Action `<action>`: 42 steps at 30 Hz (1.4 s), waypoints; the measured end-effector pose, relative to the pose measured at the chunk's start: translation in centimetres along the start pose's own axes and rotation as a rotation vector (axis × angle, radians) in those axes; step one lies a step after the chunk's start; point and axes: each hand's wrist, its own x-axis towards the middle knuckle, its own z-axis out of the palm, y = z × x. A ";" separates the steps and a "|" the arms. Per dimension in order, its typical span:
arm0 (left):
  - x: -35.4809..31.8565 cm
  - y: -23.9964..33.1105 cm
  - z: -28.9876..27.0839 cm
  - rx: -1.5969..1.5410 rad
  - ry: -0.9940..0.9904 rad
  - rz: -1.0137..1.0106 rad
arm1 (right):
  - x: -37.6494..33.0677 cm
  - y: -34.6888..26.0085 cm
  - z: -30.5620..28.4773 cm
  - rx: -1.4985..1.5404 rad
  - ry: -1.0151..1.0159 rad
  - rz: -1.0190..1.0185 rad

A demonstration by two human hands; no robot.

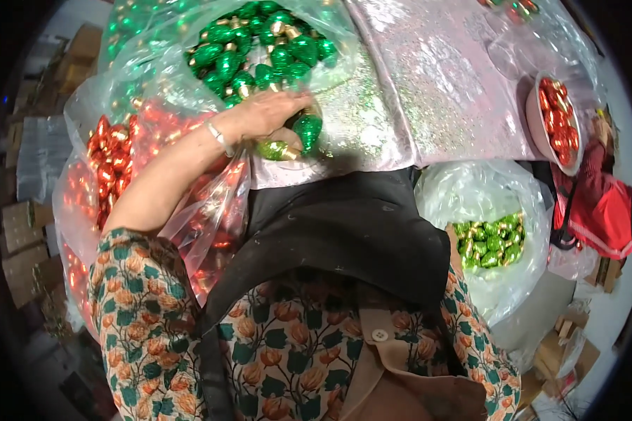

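Observation:
My left hand [274,116] reaches over the near edge of the table, back of the hand up, with its fingers curled round bulb-shaped glitter ornaments. A dark green ornament [307,132] shows at the fingertips, and a light green ornament [277,150] with a gold cap sits under the palm. Just beyond the hand, a clear plastic bag lies open with dark green ornaments [228,64] in it. My right hand is out of sight; only the right sleeve [470,316] and a sliver of forearm show, beside a clear bag of light green ornaments [495,242].
Red ornaments [109,168] fill a plastic bag left of my arm. Loose glitter covers the pink tablecloth [449,91]. A pink bowl [534,123] of red ornaments stands at the right edge, near another person in red [604,210]. Cardboard boxes [24,228] are stacked at left.

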 end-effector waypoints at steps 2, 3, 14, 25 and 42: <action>-2.2 -0.1 0.3 0.020 0.052 -0.057 | 0.7 -2.7 0.0 -0.089 0.047 -0.173; -3.4 -0.2 0.7 -0.003 0.059 -0.067 | 1.5 -7.7 -2.4 0.379 -0.106 -0.123; -5.8 0.8 -1.3 -0.133 0.531 -0.099 | 12.5 -14.5 -8.2 0.611 -0.415 -0.526; -37.5 -10.8 2.6 0.153 0.699 -1.366 | 18.9 -18.2 -6.3 0.443 -0.525 -0.915; -32.8 -19.5 7.6 0.135 0.609 -1.053 | 1.2 10.9 -15.7 0.054 -0.330 -0.755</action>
